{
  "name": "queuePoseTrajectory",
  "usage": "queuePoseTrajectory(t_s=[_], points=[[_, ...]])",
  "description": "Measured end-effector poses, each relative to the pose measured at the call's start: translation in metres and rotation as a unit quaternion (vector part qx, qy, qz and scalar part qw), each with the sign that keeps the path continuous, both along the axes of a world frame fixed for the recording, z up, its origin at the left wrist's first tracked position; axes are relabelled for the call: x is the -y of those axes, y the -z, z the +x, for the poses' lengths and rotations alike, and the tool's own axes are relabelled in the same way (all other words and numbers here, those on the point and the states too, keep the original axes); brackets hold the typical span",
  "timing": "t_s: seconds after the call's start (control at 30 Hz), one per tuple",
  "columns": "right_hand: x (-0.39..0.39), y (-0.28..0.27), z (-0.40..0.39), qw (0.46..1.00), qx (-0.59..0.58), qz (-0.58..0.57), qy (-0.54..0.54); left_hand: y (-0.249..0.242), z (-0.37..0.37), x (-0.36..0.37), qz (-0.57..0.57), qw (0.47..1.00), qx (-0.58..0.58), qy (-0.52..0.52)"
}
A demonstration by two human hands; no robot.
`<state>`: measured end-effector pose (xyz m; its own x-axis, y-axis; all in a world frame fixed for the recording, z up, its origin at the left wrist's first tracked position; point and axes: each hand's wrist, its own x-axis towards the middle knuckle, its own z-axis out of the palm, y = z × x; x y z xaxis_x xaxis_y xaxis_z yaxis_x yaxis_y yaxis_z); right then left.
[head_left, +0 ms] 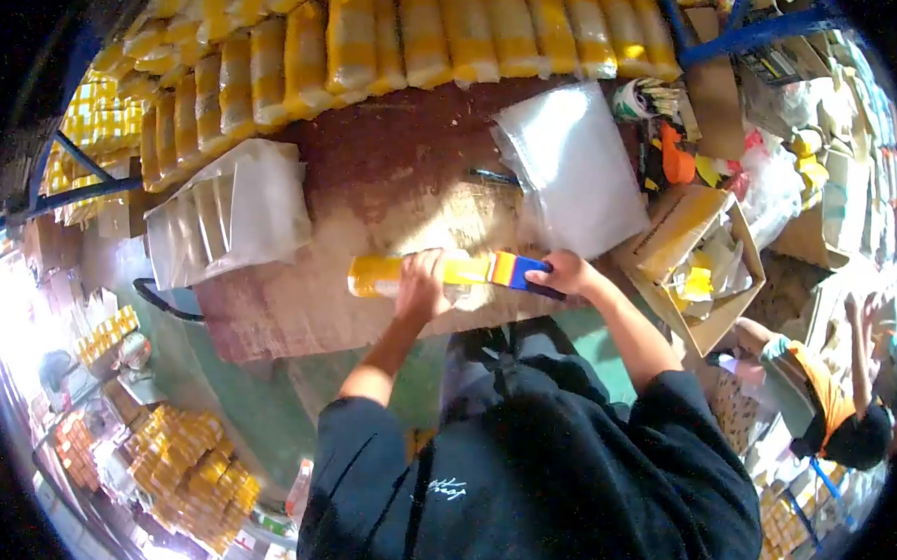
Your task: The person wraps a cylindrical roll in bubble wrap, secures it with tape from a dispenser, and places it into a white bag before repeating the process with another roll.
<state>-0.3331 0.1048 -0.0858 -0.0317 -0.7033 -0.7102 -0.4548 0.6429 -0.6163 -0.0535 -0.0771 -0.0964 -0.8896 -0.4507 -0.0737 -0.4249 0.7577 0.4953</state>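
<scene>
Near the front edge of the worktable (362,191) lies a small package (373,276) with yellow tape around it. My left hand (424,281) is closed over its middle and holds it. To the right, my right hand (569,273) grips a blue and orange tape dispenser (515,271) by its right end. A yellow strip of tape (467,271) spans from the package to the dispenser. The underside of the package is hidden, and so are some of my left fingers.
Wrapped yellow packages (419,39) stand in rows along the back. Clear plastic sheets (578,171) lie right of centre, a clear plastic bag (236,211) at left. An open carton (704,266) is at the right edge. Another person (834,397) is at far right.
</scene>
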Motion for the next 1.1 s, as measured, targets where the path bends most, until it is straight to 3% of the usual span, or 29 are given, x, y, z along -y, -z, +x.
queuePoseTrajectory(t_s=[0.1,0.13,0.17,0.23,0.27,0.4,0.47,0.53,0.6,0.63,0.7,0.77,0.8,0.83,0.93,0.97,1.0,1.1], points=[[0.023,-0.061,0.009,0.99,0.117,0.01,0.08,-0.055,0.015,0.017,0.071,0.994,-0.073,-0.049],[0.037,-0.062,0.018,0.989,0.126,-0.049,0.051,-0.082,0.018,0.016,0.139,0.982,-0.05,-0.122],[0.045,-0.069,0.031,0.97,0.217,-0.039,0.1,-0.092,0.025,0.016,0.101,0.985,-0.044,-0.132],[0.086,-0.093,0.055,0.991,0.074,-0.108,0.02,-0.109,0.035,0.02,0.026,0.988,-0.032,-0.152],[0.094,-0.083,0.065,0.988,0.088,-0.125,0.016,-0.118,0.037,0.024,-0.042,0.99,-0.02,-0.131],[0.096,-0.05,0.089,0.979,0.147,-0.136,0.022,-0.128,0.053,0.045,-0.053,0.993,0.057,-0.088],[0.091,-0.034,0.09,0.981,0.138,-0.133,0.019,-0.134,0.069,0.046,-0.06,0.985,0.088,-0.136],[0.094,-0.055,0.092,0.99,0.101,-0.1,-0.003,-0.146,0.079,0.045,-0.051,0.97,0.123,-0.202],[0.098,-0.054,0.11,0.998,0.016,-0.057,-0.029,-0.107,0.089,0.032,-0.035,0.957,0.024,-0.286],[0.102,-0.058,0.121,0.986,-0.074,-0.119,-0.085,-0.092,0.087,0.028,-0.027,0.945,-0.029,-0.323],[0.094,-0.055,0.132,0.987,-0.09,-0.131,-0.028,-0.1,0.05,0.001,-0.219,0.9,0.002,-0.376],[0.091,-0.112,0.138,0.978,-0.188,-0.091,-0.015,-0.061,0.045,-0.014,-0.306,0.882,-0.084,-0.349],[0.089,-0.129,0.143,0.979,-0.138,-0.148,0.027,-0.063,0.037,-0.022,-0.296,0.892,-0.025,-0.342],[0.091,-0.152,0.145,0.971,-0.16,-0.174,0.031,-0.064,0.031,-0.028,-0.278,0.898,-0.037,-0.338],[0.071,0.01,0.152,0.876,-0.447,-0.115,-0.14,-0.06,0.019,-0.041,-0.223,0.895,-0.112,-0.37],[0.056,0.037,0.141,0.91,-0.324,-0.252,0.052,-0.054,0.021,-0.045,-0.183,0.874,-0.17,-0.416],[0.048,0.068,0.136,0.94,-0.234,-0.21,0.132,-0.047,0.025,-0.049,-0.133,0.837,-0.223,-0.481],[0.064,0.053,0.116,0.949,-0.247,-0.192,0.041,-0.015,0.044,-0.037,0.025,0.672,-0.367,-0.642]])
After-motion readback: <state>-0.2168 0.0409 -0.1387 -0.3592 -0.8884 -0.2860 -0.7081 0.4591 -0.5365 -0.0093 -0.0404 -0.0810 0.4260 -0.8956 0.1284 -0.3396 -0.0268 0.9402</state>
